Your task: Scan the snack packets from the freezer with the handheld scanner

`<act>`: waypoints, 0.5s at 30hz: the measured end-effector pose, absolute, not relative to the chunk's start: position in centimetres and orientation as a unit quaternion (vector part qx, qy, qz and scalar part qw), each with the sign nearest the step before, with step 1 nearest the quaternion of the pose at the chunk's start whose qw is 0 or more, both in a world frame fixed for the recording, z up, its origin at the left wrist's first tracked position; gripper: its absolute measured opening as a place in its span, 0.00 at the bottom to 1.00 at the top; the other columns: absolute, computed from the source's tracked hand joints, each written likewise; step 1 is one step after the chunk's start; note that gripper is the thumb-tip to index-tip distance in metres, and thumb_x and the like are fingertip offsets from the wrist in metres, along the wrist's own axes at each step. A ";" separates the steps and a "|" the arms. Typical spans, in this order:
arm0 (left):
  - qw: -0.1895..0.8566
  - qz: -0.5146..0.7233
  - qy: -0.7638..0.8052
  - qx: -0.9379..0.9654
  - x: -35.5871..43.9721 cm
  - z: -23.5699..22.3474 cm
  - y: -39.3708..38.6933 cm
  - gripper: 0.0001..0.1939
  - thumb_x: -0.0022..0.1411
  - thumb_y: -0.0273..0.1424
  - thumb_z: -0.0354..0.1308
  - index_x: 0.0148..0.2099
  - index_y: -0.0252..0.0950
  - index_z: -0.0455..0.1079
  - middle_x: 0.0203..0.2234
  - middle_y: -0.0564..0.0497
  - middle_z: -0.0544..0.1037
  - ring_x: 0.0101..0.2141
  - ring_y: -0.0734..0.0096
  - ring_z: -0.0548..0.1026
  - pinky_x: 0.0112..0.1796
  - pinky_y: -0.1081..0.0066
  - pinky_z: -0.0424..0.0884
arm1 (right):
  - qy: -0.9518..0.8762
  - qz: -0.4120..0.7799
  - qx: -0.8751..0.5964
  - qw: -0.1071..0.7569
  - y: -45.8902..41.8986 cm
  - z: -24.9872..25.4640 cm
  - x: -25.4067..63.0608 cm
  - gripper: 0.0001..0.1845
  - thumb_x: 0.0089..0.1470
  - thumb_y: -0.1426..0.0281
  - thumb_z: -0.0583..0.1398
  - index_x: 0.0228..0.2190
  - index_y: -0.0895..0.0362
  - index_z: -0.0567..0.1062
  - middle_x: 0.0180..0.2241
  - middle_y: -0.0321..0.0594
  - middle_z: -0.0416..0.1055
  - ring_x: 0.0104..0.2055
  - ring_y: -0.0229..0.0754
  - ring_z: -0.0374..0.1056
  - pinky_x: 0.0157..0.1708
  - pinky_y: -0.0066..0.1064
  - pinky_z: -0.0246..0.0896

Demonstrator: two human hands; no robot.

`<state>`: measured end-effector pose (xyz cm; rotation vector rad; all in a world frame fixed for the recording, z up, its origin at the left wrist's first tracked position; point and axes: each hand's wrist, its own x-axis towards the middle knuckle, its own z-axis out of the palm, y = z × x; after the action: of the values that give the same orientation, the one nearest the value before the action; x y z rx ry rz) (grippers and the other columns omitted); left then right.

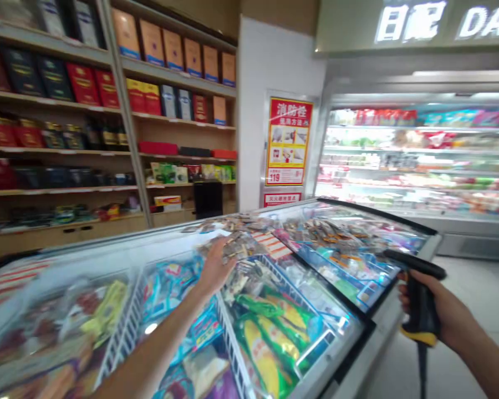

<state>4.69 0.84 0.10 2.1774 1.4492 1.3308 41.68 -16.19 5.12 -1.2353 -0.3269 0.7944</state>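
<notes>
My left hand [216, 266] reaches into an open chest freezer [382, 313], fingers on a small packet in a pile of frozen packets [241, 246]; motion blur hides whether it grips one. My right hand [436, 307] is closed around the grip of a black and yellow barcode scanner [418, 293], held beside the freezer's right edge, its head pointing left over the freezer. Green and yellow corn bags [270, 332] lie in a white wire basket just below my left hand.
White wire dividers [228, 338] split the freezer into compartments of coloured packets. Wooden shelves [120, 111] of boxed goods line the left wall. A red fire-hydrant sign [288, 141] hangs on a white pillar. A lit refrigerated display [416, 160] stands at the right, over light floor tiles [482, 293].
</notes>
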 end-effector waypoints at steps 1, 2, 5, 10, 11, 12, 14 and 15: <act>0.150 0.444 0.483 0.740 9.1 0.1 1.5 0.26 0.50 0.34 0.52 0.53 0.36 0.59 0.52 0.44 0.64 0.52 0.61 0.61 0.52 0.61 0.56 | -0.151 0.373 -0.566 0.719 -16.9 5.0 43.0 0.06 0.52 0.69 0.56 0.28 0.59 0.70 0.21 0.36 0.67 0.19 0.34 0.62 0.17 0.26 0.59; 0.193 0.436 0.481 0.736 13.1 0.0 2.0 0.25 0.51 0.33 0.52 0.52 0.35 0.60 0.50 0.44 0.66 0.51 0.62 0.63 0.51 0.62 0.57 | -0.159 0.389 -0.566 0.710 -17.0 4.8 44.0 0.05 0.50 0.69 0.57 0.26 0.58 0.70 0.17 0.35 0.65 0.16 0.33 0.60 0.13 0.25 0.57; 0.246 0.400 0.498 0.729 23.0 -0.6 3.7 0.21 0.51 0.30 0.53 0.49 0.33 0.63 0.47 0.43 0.68 0.48 0.63 0.66 0.48 0.67 0.60 | -0.166 0.407 -0.550 0.710 -15.6 4.0 45.9 0.05 0.46 0.69 0.58 0.25 0.58 0.69 0.15 0.34 0.65 0.14 0.34 0.60 0.11 0.24 0.56; 0.214 0.352 0.597 0.689 32.2 -1.3 9.1 0.18 0.54 0.34 0.50 0.45 0.32 0.65 0.42 0.41 0.72 0.44 0.61 0.69 0.43 0.67 0.62 | -0.166 0.451 -0.508 0.715 -11.5 2.1 49.1 0.10 0.42 0.66 0.61 0.27 0.59 0.69 0.14 0.33 0.66 0.14 0.34 0.60 0.12 0.23 0.57; 0.203 0.346 0.621 0.674 33.1 -1.4 10.3 0.19 0.54 0.36 0.50 0.45 0.32 0.65 0.42 0.41 0.72 0.44 0.59 0.69 0.43 0.66 0.62 | -0.167 0.469 -0.498 0.710 -10.6 1.6 49.6 0.11 0.41 0.65 0.61 0.27 0.59 0.69 0.15 0.33 0.66 0.14 0.34 0.60 0.12 0.23 0.56; 0.190 0.338 0.641 0.662 33.6 -1.6 11.4 0.19 0.54 0.37 0.50 0.45 0.32 0.65 0.42 0.40 0.72 0.44 0.58 0.68 0.42 0.65 0.62 | -0.171 0.481 -0.490 0.707 -9.8 1.1 50.0 0.13 0.41 0.63 0.62 0.28 0.58 0.69 0.15 0.32 0.66 0.13 0.34 0.60 0.11 0.23 0.55; 0.169 0.319 0.660 0.658 33.9 -2.2 13.0 0.19 0.54 0.38 0.50 0.45 0.32 0.64 0.42 0.40 0.72 0.45 0.58 0.68 0.43 0.64 0.62 | -0.165 0.511 -0.476 0.696 -8.1 0.2 50.2 0.14 0.39 0.62 0.63 0.27 0.58 0.69 0.15 0.32 0.67 0.13 0.33 0.60 0.11 0.23 0.55; 0.157 0.312 0.657 0.668 33.8 -2.6 13.5 0.19 0.54 0.38 0.49 0.45 0.32 0.64 0.42 0.41 0.72 0.46 0.59 0.67 0.43 0.65 0.61 | -0.160 0.528 -0.471 0.688 -7.3 -0.2 50.0 0.15 0.39 0.61 0.62 0.27 0.58 0.69 0.15 0.32 0.67 0.13 0.33 0.60 0.11 0.23 0.55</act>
<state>33.78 13.53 -2.56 1.9121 1.8801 0.8922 50.01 -7.25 -0.17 -1.0530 -0.3590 1.1815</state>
